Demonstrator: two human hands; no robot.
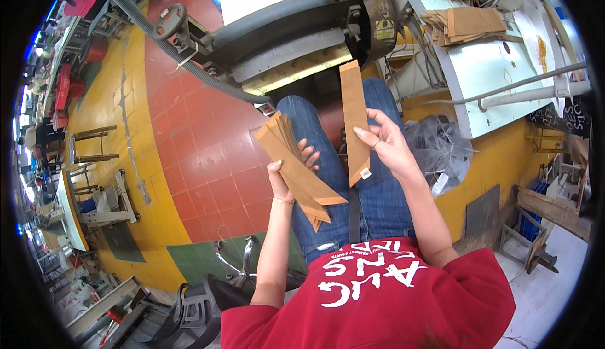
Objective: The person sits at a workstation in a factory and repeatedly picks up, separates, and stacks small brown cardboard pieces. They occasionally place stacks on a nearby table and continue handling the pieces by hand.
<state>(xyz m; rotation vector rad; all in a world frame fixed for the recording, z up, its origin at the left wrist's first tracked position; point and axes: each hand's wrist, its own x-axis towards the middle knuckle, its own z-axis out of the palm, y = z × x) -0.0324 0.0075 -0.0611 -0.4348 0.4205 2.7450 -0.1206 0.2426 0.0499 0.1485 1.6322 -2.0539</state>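
Note:
My left hand (282, 186) grips a fanned bundle of flat brown strips (295, 174) with slanted ends, above my left thigh. The thumb lies on top and the other fingers curl behind the bundle. My right hand (389, 144) pinches a single long brown strip (353, 106) between thumb and fingers, holding it nearly upright over the gap between my knees. A small white label (365, 173) shows near that strip's lower end. The strip and the bundle are apart. I cannot tell what material they are.
In front of my knees stands a machine (271, 37) with a dark curved bar, a handwheel (171, 22) and a grey hose (132, 11). On the right, a pale table (485, 90) bears stacked brown pieces (476, 22). A clear plastic bag (444, 147) lies beside my right leg.

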